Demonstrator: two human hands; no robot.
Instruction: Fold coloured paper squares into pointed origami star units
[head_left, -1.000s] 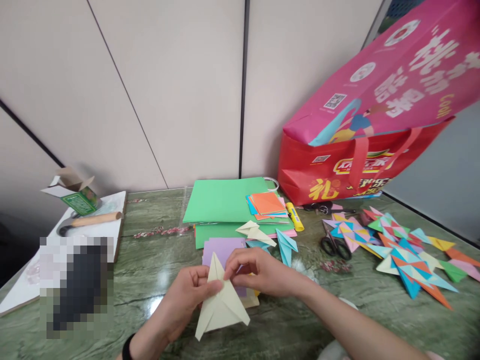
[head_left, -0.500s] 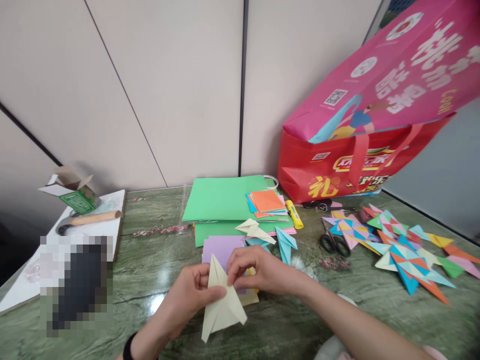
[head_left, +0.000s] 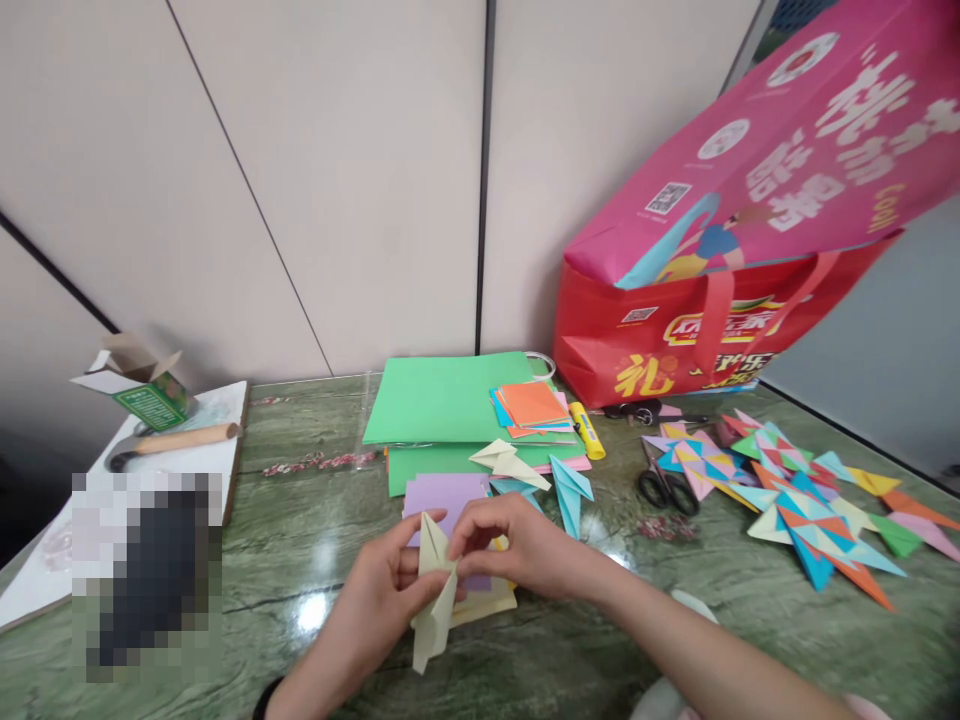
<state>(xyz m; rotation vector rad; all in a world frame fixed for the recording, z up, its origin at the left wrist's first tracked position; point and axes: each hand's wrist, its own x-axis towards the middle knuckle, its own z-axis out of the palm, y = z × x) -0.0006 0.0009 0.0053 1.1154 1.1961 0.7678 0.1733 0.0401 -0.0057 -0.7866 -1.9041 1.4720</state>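
A pale cream folded paper piece [head_left: 433, 635], pointed at its upper end, is held above the table. My left hand [head_left: 375, 585] grips it from the left, thumb across its front and fingers behind. My right hand [head_left: 517, 540] pinches its right edge near the middle. Under my hands lies a stack of purple paper sheets [head_left: 442, 488], with cream and yellow sheets showing below it. Just beyond are a cream folded paper piece [head_left: 510, 463] and a light blue folded piece [head_left: 571, 492].
Green paper [head_left: 442, 395], small orange squares [head_left: 532, 405] and a yellow glue stick [head_left: 586, 430] lie behind. To the right are black scissors [head_left: 669, 490], colourful folded stars [head_left: 817, 525] and a red bag [head_left: 600, 330]. At left, a small box [head_left: 154, 400] and a wooden-handled tool [head_left: 187, 438] rest on a white board.
The cream piece was spread flat and wide at its lower end; now it is folded narrower lengthwise. My right hand has shifted slightly left with its edge.
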